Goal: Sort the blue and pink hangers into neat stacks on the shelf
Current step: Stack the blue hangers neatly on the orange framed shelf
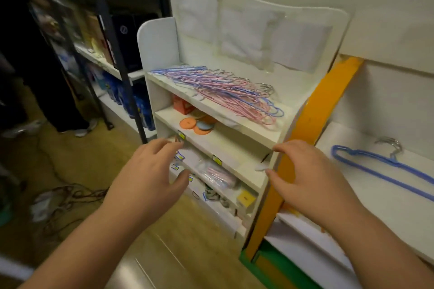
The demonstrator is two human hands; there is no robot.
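A mixed pile of pink and blue hangers with metal hooks lies across the top board of a small white shelf unit. One blue hanger lies alone on the white shelf to the right. My left hand hovers in front of the lower shelves with its fingers loosely spread and holds nothing. My right hand is held near the unit's right front edge, below the pile, fingers relaxed and empty.
The lower shelves hold an orange box, orange and blue discs and wrapped packets. An orange board separates the two shelves. A black metal rack with goods stands at left. Cables lie on the wooden floor.
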